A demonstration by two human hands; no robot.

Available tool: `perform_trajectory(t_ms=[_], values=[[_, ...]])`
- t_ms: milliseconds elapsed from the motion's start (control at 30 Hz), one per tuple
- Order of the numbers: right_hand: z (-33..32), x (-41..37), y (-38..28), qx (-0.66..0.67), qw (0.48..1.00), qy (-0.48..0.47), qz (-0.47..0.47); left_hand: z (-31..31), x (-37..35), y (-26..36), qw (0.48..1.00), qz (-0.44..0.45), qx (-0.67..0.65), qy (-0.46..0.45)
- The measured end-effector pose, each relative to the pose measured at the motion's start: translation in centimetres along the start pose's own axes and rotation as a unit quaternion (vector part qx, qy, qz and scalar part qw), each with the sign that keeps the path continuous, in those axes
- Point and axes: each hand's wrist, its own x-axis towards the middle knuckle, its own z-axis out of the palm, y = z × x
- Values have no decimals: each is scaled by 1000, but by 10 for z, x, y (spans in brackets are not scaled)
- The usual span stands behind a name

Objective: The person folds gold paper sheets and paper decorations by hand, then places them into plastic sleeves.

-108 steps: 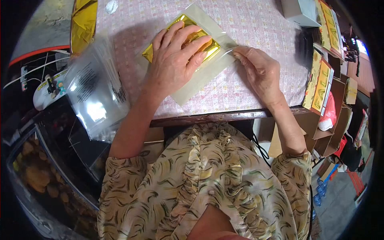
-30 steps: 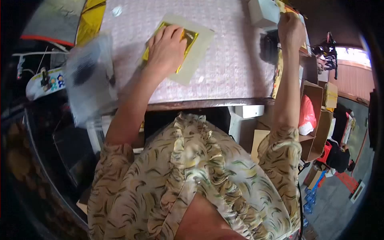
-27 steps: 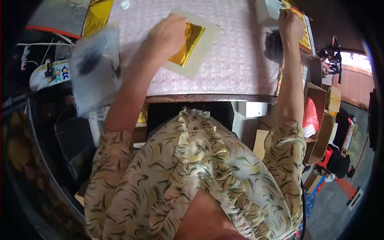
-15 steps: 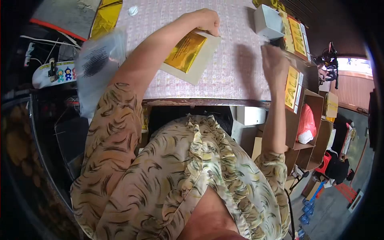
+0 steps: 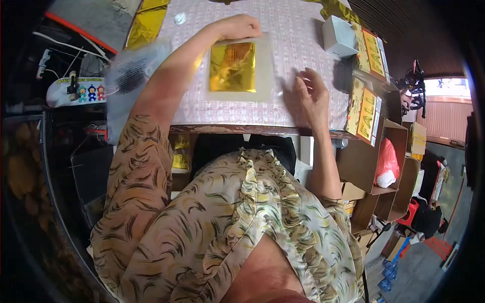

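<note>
So, the gold foil sheet [image 5: 232, 66] sits inside a flat clear sleeve [image 5: 264, 65], and the sleeve lies flat on the pink checked tablecloth [image 5: 303, 30], about mid-table and square to the near edge. The left hand [image 5: 237, 26] is at the far edge of the sleeve with its fingers curled shut on that edge. The right hand [image 5: 310, 93] is just beside the sleeve's right side, fingers spread open and holding nothing. Can't tell if it's resting on the cloth or just over it.

Further out there's a small grey box [image 5: 338, 36] at the far right of the table, closed as far as I can see. Next to it are yellow printed cartons [image 5: 373, 50], with more of them standing off the table's right edge. Below those is an open cardboard box [image 5: 376, 151] with a red and white bag [image 5: 386, 161] in it. On the left, a blurry stack of clear plastic bags [image 5: 131, 76] hangs over the table edge, and more gold foil [image 5: 146, 22] lies at the far left corner.
</note>
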Motion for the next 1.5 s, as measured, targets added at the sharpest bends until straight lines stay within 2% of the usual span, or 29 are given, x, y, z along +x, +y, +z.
perform_trajectory(t_ms=[33,67,100,133,167,200,233,300,333,367,433,467,500,567,633,667,733,767,833,933,1000,1067,1133,1233,1267,1333,1433,1467,1500], values=[[4,2,-1,57,998,36,-2,-8,-9,-5,995,-37,-83,36],[8,5,-2,114,991,72,-4,-17,-20,-11,995,-38,-79,38],[10,10,-3,116,991,70,-7,-24,-34,-13,977,-54,-202,53],[11,18,-4,214,971,72,74,-27,-46,-15,942,-69,-322,69],[12,27,-3,308,936,72,156,-26,-55,-15,942,-70,-321,73],[12,37,3,364,919,40,148,-21,-64,-18,914,-51,-388,108],[12,53,15,365,918,36,149,-16,-72,-21,880,-32,-452,142],[14,78,36,486,849,-29,203,-6,-88,-20,872,-50,-466,137],[14,65,-33,390,890,3,236,4,-99,-10,855,-54,-491,157],[17,69,-29,388,890,1,238,13,-109,0,836,-57,-516,177],[23,85,-21,383,914,10,133,27,-122,6,828,-73,-518,199],[21,88,-20,292,941,6,168,34,-127,3,828,-48,-531,174],[20,93,-9,290,941,2,173,40,-132,0,827,-23,-542,147],[16,107,19,339,928,-105,114,43,-139,0,830,-20,-540,141],[22,104,20,349,927,-84,111,45,-138,2,818,-97,-547,150],[23,106,25,352,924,-82,121,46,-136,0,817,-97,-548,151],[26,105,17,355,922,-80,131,48,-131,-3,851,-79,-494,159],[26,104,13,355,918,-55,169,51,-129,-5,850,-80,-496,158],[29,97,2,354,911,-28,209,56,-124,-2,826,-64,-524,199],[32,90,-6,392,907,2,153,59,-116,-5,810,-31,-547,209],[30,88,-6,379,917,-20,124,60,-111,-10,810,-26,-559,178],[32,92,-5,376,914,-6,154,61,-108,-16,809,-21,-570,145],[28,93,-2,372,910,14,184,62,-105,-17,747,-45,-650,133],[21,93,4,364,913,-16,182,60,-105,-15,743,-31,-655,134],[23,94,6,386,904,-23,182,61,-106,-13,760,-26,-631,152],[22,92,8,411,893,-29,180,63,-106,-11,756,-20,-638,147],[21,84,4,362,906,-37,217,65,-108,-6,751,-13,-646,137],[20,81,0,169,980,8,107,63,-108,-4,753,-13,-645,131],[20,78,-8,-32,998,56,-12,59,-107,-2,756,-7,-639,139]])
